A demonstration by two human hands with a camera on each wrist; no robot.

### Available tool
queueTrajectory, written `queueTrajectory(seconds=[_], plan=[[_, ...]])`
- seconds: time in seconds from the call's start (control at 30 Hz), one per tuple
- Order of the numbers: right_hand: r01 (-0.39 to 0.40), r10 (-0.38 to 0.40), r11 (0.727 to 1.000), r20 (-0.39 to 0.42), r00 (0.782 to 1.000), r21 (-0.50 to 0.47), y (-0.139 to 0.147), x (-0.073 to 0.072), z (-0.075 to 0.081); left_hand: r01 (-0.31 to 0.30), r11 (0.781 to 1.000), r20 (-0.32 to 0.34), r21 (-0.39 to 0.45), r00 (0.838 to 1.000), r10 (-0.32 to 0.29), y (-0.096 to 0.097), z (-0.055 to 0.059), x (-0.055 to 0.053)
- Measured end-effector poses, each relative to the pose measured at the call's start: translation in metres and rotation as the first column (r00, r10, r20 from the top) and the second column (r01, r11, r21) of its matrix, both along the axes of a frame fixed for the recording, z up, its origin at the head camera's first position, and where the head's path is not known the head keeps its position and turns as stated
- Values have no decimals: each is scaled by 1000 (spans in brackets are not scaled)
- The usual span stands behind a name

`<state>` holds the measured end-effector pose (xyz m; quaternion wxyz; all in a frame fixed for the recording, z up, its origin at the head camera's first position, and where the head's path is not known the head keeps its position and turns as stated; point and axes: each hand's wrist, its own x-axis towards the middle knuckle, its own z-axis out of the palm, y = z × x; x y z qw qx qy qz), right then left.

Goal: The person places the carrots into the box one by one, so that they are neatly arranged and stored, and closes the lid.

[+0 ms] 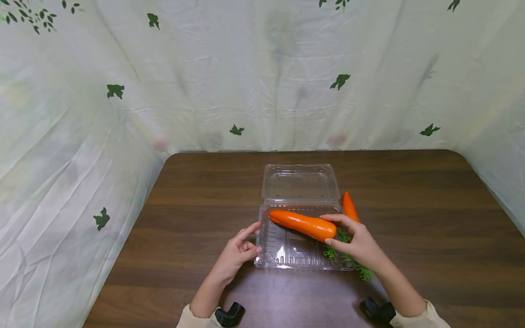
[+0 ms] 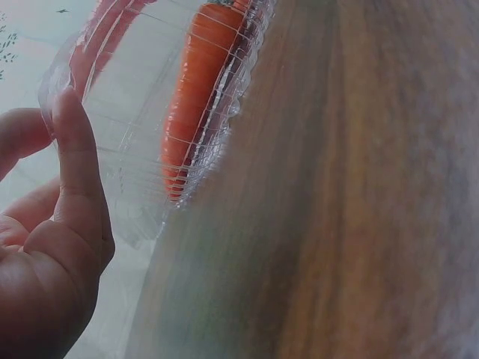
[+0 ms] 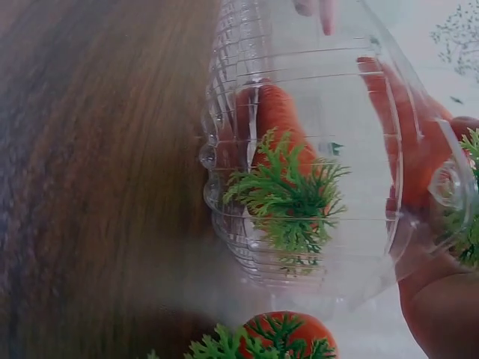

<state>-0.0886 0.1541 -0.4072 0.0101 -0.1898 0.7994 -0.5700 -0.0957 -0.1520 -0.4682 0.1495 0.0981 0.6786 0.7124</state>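
A clear plastic clamshell container (image 1: 272, 262) lies unfolded, lid (image 1: 301, 182) toward the back. My right hand (image 1: 361, 243) grips an orange carrot (image 1: 303, 224) at its thick end, thumb in front and fingers behind, over the container's base. Below it, a second carrot (image 2: 198, 82) with leafy green tops (image 3: 288, 191) shows through the container wall in both wrist views; in the head view it is mostly hidden. At the container's left rim, my left hand (image 1: 235, 255) touches with outstretched index finger and thumb, nothing in its palm.
Another carrot (image 1: 350, 207) lies on the brown wooden table (image 1: 205, 191), just right of the container and partly behind my right hand. Its green tops (image 1: 363, 272) stick out near the front. A white cloth (image 1: 279, 82) with green leaf and bird prints hangs behind the table.
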Motion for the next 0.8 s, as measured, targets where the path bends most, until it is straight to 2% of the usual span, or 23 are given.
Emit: queueTrajectory(seconds=[0.33, 0.53, 0.8], plan=[[-74, 73, 997, 16, 997, 15, 3, -14, -30, 4, 1000, -11, 20, 1000, -4, 2, 1, 0], [-112, 111, 993, 31, 993, 26, 1, -18, -31, 4, 1000, -10, 24, 1000, -3, 2, 0, 0], [-117, 112, 989, 48, 992, 93, -3, -21, -31, 0, 1000, -9, 20, 1000, 0, 2, -1, 0]])
